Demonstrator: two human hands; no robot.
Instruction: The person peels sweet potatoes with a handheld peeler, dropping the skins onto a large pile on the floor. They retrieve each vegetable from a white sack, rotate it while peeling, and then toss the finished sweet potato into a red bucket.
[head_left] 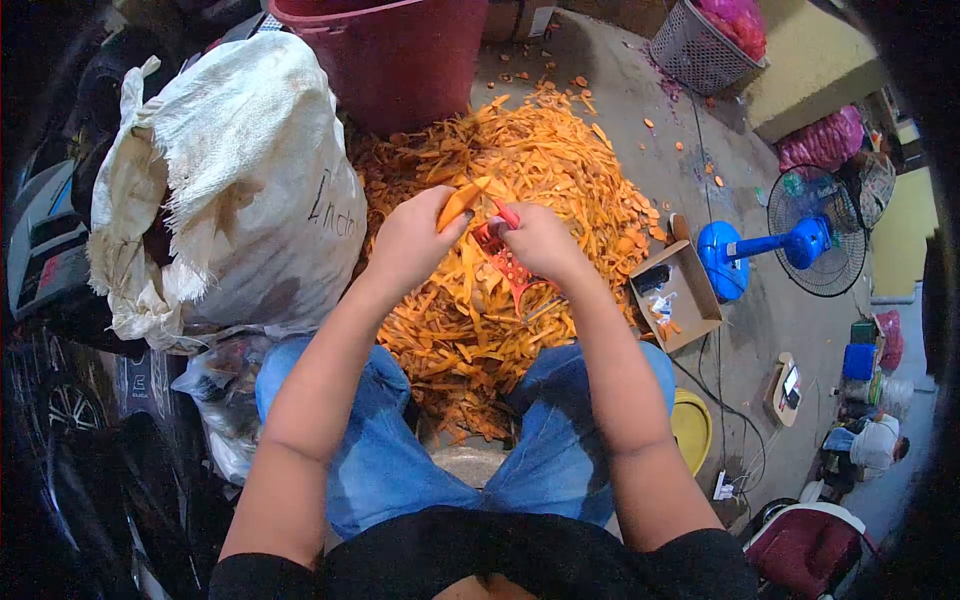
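Note:
My left hand is closed around a peeled-looking orange carrot, its tip pointing up and right. Just to the right, my right hand grips a red-handled peeler, whose head is close to the carrot; whether it touches is too small to tell. Below the right hand, a red perforated plastic piece lies over the pile, partly covered by the fingers. Under both hands spreads a large heap of orange peelings, reaching down between my knees.
A white woven sack stands left of the heap, a red tub behind it. On the right are an open cardboard box, a blue fan, a yellow-green container and cables. A grey basket stands farther back.

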